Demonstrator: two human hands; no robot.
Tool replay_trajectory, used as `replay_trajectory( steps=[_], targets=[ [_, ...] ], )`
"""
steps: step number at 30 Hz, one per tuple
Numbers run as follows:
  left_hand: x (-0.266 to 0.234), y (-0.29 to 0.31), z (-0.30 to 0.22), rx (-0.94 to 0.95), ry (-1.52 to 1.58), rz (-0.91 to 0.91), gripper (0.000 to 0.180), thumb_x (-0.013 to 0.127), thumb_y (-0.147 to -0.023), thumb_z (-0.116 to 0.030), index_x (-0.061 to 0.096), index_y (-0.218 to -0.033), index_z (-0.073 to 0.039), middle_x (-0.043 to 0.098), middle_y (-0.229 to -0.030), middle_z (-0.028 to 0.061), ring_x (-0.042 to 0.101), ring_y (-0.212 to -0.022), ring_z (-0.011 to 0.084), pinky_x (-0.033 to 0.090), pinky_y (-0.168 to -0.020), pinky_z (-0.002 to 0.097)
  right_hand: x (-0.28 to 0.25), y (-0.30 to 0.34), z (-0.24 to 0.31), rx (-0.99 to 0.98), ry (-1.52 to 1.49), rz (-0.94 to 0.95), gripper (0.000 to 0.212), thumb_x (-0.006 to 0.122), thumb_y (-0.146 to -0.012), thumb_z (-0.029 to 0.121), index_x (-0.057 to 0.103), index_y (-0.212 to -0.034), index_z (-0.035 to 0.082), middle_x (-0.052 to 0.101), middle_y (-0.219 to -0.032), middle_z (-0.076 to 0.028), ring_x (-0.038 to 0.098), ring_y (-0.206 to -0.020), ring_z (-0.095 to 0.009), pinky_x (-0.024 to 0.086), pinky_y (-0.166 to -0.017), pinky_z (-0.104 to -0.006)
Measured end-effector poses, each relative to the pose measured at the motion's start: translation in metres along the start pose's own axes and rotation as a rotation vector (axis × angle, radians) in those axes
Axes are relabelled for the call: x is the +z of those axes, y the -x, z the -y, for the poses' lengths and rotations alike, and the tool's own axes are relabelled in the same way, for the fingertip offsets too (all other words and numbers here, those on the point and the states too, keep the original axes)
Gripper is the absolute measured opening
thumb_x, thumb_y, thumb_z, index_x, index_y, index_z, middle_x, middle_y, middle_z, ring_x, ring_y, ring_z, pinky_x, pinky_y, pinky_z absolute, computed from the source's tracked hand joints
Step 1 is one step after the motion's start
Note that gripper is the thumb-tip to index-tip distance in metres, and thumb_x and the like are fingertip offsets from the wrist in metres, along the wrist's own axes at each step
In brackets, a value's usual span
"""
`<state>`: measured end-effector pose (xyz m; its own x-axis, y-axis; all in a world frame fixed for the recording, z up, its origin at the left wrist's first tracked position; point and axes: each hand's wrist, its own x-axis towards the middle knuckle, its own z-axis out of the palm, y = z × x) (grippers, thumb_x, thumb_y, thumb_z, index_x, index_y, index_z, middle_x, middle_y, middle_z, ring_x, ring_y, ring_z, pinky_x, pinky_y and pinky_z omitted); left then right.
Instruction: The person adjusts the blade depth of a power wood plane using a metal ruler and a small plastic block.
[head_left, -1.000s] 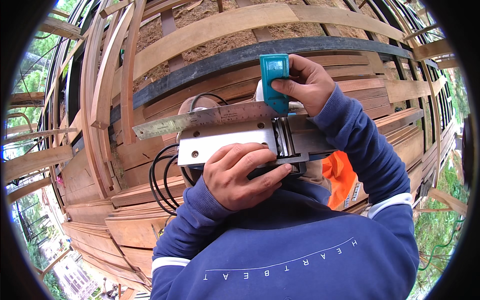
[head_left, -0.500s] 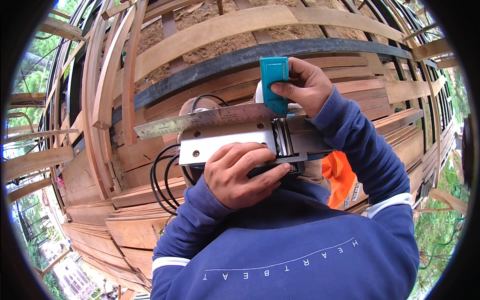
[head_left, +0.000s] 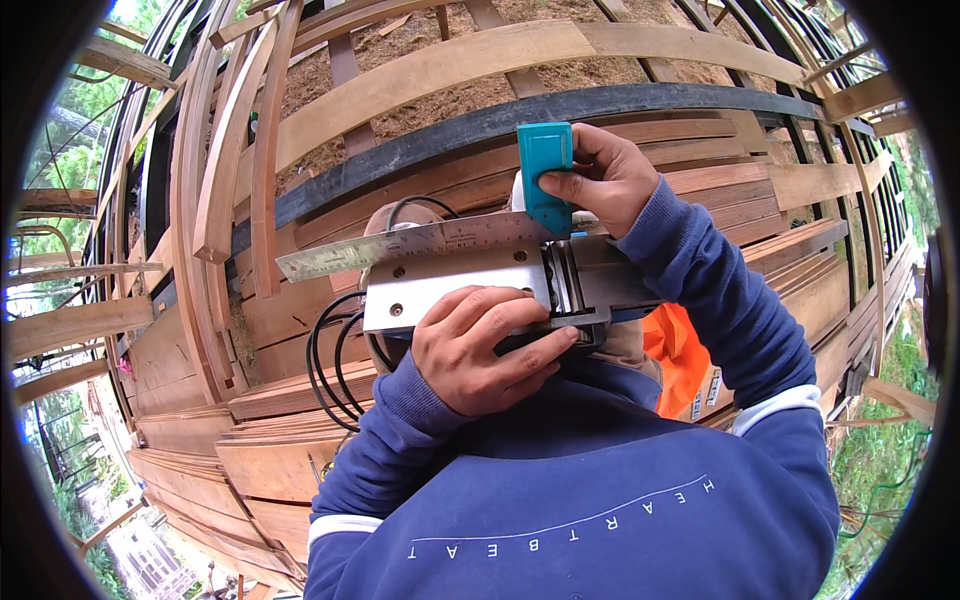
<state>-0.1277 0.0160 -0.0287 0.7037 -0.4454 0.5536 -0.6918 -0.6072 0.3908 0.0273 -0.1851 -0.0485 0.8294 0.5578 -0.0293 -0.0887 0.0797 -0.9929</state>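
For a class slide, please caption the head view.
Right hand pinches a teal-handled metal ruler; left hand rests on a silver metal-faced tool.

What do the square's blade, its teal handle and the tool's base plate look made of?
Blade: likely steel, dull grey sheen, thin with etched-looking markings.
Teal handle: smooth, coloured finish with a recessed panel; plastic or painted metal, can't tell.
Base plate: metal, perhaps aluminium; satin silver, with screw holes.

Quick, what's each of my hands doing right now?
Left hand: lying on the metal-plated tool; whether it grips cannot be told.
Right hand: closed, holding the teal-handled ruler.
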Motion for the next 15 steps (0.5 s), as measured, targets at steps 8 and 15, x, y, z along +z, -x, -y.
replay_trajectory(
  steps=[8, 15],
  targets=[
    [0.003, 0.003, -0.001, 0.009, -0.014, -0.023, 0.052, 0.087, -0.064, -0.024, 0.075, -0.115, -0.029, 0.065, -0.109, -0.0019, 0.067, -0.099, 0.0204, 0.054, -0.083, 0.038, -0.002, 0.007, 0.011, -0.041, -0.034, -0.044, 0.02, 0.074, -0.094, 0.006, 0.066, -0.112, 0.002, 0.07, -0.1, -0.002, 0.067, -0.092, -0.01, 0.056, -0.085, -0.0286],
    [0.0, 0.007, -0.007, -0.033, -0.142, -0.019, 0.048, 0.086, -0.065, -0.03, 0.077, -0.113, -0.034, 0.062, -0.111, -0.0064, 0.057, -0.107, 0.0182, 0.04, -0.097, 0.0407, 0.02, 0.043, 0.043, -0.073, -0.044, -0.118, 0.015, 0.071, -0.096, 0.003, 0.065, -0.109, 0.003, 0.069, -0.098, -0.001, 0.065, -0.093, -0.009, 0.055, -0.086, -0.0273]
  ],
)
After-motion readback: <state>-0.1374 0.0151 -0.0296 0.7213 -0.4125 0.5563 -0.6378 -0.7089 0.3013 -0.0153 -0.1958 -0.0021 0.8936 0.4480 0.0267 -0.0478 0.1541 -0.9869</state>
